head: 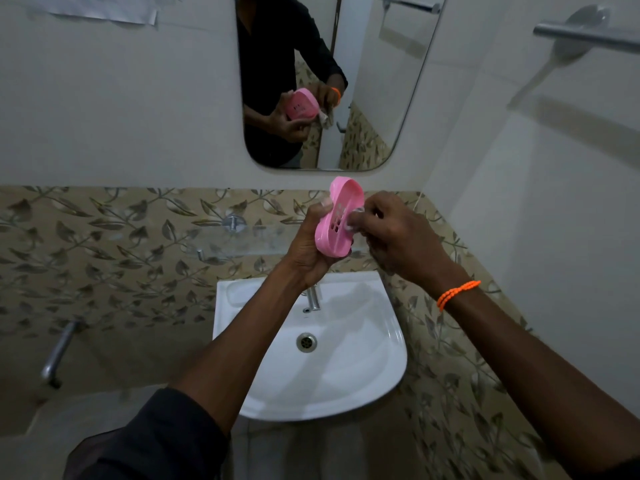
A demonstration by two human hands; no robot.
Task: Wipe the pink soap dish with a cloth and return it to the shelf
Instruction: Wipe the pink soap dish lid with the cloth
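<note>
While left hand [308, 244] grips, soap dish [341, 220] upright

Oval pink plastic soap dish [341, 221]: smooth, semi-gloss. Small white cloth [355, 221]: soft, matt. White ceramic basin [374, 358]: glossy glaze. Chrome metal tap [313, 299]: polished. Clear glass shelf [239, 242]: smooth. Leaf-patterned beige wall tiles [104, 254]: satin sheen.

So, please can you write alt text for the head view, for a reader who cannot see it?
A left hand holds a pink soap dish upright above a white sink while the right hand presses a pale cloth into it. Behind are a glass shelf and a mirror.
</note>
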